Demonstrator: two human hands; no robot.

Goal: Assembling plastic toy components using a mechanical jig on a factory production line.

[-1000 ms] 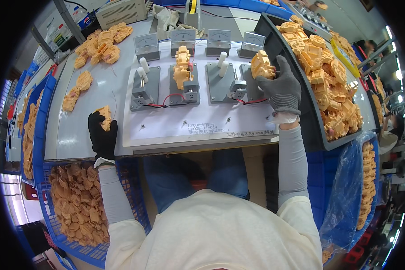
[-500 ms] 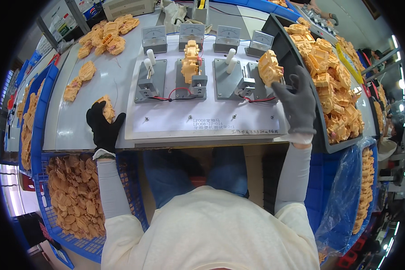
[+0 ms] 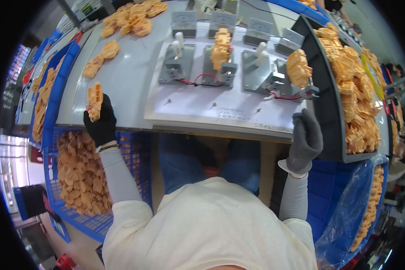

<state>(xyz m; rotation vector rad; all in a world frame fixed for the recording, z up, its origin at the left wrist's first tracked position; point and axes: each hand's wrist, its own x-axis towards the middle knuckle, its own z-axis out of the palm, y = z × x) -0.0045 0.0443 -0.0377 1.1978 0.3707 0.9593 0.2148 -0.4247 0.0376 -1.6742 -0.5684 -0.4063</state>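
Observation:
My left hand (image 3: 102, 120), in a black glove, grips an orange plastic housing (image 3: 95, 100) above the left end of the table. My right hand (image 3: 308, 138), in a grey glove, is at the table's front right edge. Its fingers are loosely bent, with nothing visible in them. Just beyond it, another orange housing (image 3: 298, 67) sits on the rightmost test fixture (image 3: 308, 92). A third housing (image 3: 221, 48) stands on the second fixture from the left. The two fixtures with white pegs, the leftmost (image 3: 177, 65) and the third (image 3: 259, 72), hold no housing.
Small panel meters (image 3: 222, 24) stand behind the fixtures on the white board (image 3: 189, 110). Loose housings (image 3: 132, 19) lie at the far left. A black bin (image 3: 321, 85) full of housings borders the right side. A heaped blue basket (image 3: 87, 220) is below left.
My left hand has lifted the orange housing off the table. My right hand has drawn back toward me from the rightmost fixture, its fingers closer together. The whole view has shifted.

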